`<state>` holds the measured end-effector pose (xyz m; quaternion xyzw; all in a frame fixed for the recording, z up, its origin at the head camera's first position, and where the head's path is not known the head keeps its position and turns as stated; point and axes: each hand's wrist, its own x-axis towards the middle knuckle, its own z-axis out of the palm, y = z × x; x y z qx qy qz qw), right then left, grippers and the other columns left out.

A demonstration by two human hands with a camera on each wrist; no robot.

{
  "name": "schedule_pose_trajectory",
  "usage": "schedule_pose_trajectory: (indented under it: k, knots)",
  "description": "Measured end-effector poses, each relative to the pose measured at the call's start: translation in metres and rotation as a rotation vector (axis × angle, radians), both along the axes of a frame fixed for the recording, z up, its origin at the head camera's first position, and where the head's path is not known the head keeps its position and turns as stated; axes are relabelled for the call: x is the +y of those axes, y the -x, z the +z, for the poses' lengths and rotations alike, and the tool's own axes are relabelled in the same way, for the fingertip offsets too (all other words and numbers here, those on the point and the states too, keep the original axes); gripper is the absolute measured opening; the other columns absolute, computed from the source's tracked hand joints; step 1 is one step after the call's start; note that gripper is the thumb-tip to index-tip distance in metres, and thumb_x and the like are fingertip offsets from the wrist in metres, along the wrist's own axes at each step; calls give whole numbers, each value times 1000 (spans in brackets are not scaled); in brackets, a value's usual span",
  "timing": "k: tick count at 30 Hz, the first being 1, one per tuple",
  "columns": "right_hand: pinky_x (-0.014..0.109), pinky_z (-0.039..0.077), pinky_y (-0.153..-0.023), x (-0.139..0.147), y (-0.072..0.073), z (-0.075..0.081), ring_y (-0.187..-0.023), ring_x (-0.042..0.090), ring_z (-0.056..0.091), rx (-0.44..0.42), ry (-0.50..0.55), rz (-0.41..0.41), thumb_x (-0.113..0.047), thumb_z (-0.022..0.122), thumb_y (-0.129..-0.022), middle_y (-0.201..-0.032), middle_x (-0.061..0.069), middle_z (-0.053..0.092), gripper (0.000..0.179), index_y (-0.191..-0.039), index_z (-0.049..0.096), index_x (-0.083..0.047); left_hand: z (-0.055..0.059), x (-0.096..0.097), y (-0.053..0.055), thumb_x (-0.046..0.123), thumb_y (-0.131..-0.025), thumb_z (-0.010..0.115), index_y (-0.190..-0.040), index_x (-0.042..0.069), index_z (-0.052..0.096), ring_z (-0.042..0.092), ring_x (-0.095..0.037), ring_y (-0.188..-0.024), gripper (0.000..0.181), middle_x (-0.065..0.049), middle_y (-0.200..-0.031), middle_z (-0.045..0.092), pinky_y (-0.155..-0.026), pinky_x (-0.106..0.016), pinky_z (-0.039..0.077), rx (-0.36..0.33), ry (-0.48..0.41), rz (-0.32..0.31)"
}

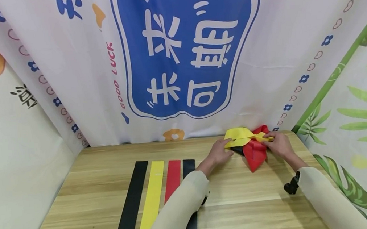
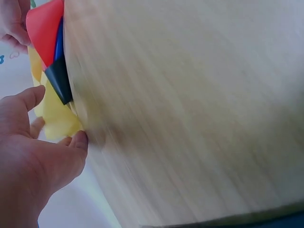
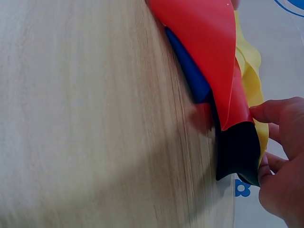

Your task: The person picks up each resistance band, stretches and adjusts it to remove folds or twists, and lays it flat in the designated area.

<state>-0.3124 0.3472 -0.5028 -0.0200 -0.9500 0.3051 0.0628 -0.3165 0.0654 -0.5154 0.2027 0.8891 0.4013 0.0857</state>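
A loose heap of flat resistance bands lies at the back right of the table. On top is a yellow resistance band (image 1: 239,133), twisted in its middle. My left hand (image 1: 218,153) holds its left end, thumb and fingers at the edge in the left wrist view. My right hand (image 1: 279,144) pinches its right end. Below it are a folded red band (image 1: 255,155), its pointed fold toward me, and a black band (image 3: 240,149). A blue band (image 3: 187,66) shows under the red one in the right wrist view.
Left of the heap, a black band (image 1: 135,198) marked X-Heavy, a yellow band (image 1: 153,197), a red band (image 1: 172,177) and a dark band (image 1: 188,167) lie side by side; my left sleeve partly covers them. A printed curtain (image 1: 282,47) hangs along the table's back edge.
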Motion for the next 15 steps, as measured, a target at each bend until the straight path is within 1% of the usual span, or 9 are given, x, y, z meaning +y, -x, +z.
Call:
schedule_pose_trajectory:
  k: [4,8,12,15]
  knots:
    - [61,52,-101,1,-1,1,-117,47,58,21,2,8,-12,76,-97,-133,32,63,29,-118,74,7,3,2,-1,19,-103,68,-159,4,46,41,-33,-152,62,-16,-162,46,-126,-42,32,-15,20,-3]
    - [61,52,-101,2,-3,1,-117,49,60,41,17,19,-11,77,-96,-128,32,65,28,-115,75,9,3,3,-3,21,-104,67,-158,1,45,42,-33,-151,62,-17,-162,46,-126,-42,33,-32,14,19]
    - [62,53,-100,3,-5,0,-116,50,62,55,34,22,-9,77,-95,-126,33,65,25,-112,75,10,3,3,-5,20,-105,65,-157,1,46,43,-32,-151,59,-17,-161,48,-125,-41,34,-62,-35,61]
    - [61,53,-99,4,-6,-1,-113,49,62,71,23,20,-8,76,-95,-123,32,66,22,-109,76,10,3,1,-6,18,-105,64,-157,1,48,44,-31,-150,57,-17,-160,50,-124,-42,35,-80,-82,93]
